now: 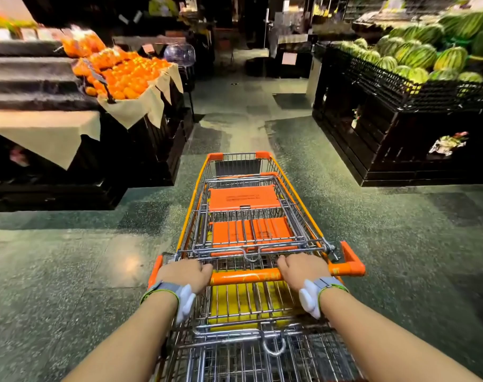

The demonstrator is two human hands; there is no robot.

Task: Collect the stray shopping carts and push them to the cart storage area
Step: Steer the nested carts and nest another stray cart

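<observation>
I was looking into the produce section of a grocery shop. On my left, oranges (pixel 124 75) lay heaped on a paper-lined dark stand (pixel 152 139). On my right, watermelons (pixel 422 55) filled black crates (pixel 372 81). Between them a speckled floor (pixel 234 128) formed an aisle, with nested wire carts (pixel 248 216) standing in it.

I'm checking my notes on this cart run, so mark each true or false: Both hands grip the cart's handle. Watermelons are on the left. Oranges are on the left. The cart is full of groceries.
1. Both hands grip the handle: true; the left hand and right hand curl round the orange handle.
2. Watermelons on the left: false; the watermelons are on the right.
3. Oranges on the left: true.
4. Cart full: false; no groceries show.
</observation>
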